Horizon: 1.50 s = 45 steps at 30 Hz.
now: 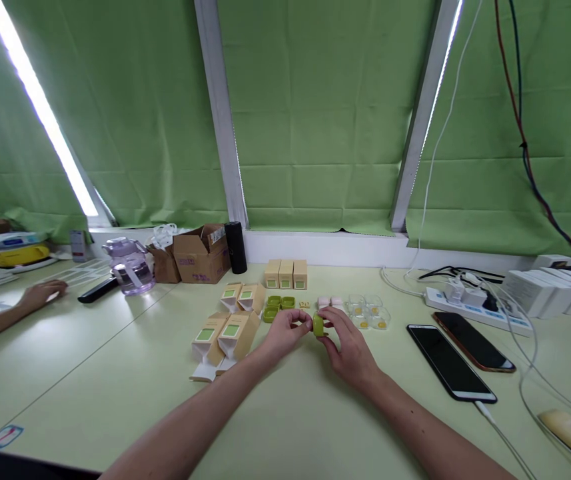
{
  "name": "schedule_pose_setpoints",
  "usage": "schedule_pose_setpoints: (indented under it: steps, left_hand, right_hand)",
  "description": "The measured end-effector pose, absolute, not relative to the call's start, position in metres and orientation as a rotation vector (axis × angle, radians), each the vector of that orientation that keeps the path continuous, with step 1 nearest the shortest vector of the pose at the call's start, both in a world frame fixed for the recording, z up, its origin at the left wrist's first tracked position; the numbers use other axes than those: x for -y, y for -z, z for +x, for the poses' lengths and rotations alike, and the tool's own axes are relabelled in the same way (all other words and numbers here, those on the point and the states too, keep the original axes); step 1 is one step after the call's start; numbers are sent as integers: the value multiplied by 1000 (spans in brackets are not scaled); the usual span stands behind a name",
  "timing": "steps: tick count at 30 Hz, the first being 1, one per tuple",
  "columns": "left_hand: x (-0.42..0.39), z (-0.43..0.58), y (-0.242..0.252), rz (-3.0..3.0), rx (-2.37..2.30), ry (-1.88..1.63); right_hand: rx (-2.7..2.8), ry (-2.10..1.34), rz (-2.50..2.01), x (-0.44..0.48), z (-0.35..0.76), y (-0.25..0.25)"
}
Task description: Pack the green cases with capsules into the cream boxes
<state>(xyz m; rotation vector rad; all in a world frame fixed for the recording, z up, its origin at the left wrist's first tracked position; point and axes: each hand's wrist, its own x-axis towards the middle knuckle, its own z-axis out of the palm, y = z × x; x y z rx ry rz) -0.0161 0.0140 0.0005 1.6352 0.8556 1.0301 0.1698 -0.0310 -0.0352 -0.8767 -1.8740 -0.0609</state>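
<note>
Between the thumb and fingers of my right hand [350,343] is a small green square case [318,325], held on edge above the table. My left hand [288,331] is closed in a pinch at the case's left side; what its fingertips hold is hidden. Just behind my left hand lie several green square trays [272,301], and small yellow pieces [304,305] are beside them. Two pink pieces [330,302] and several clear round containers with yellow spots [368,312] sit behind my right hand.
Tan boxes with green windows [235,330] lie left of my hands, some with flaps open; more boxes [286,274] stand behind. Two phones [450,363], a power strip [480,310] and cables are at right. A purple jug [132,267] and another person's hand [42,293] are at left.
</note>
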Motion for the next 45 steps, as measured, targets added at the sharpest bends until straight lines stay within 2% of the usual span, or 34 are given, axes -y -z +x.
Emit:
schedule_pose_setpoints:
  steps: [45]
  left_hand:
    - [-14, -17, -4, 1448, -796, -1031]
  right_hand:
    - [1851, -11, -883, 30, 172, 38]
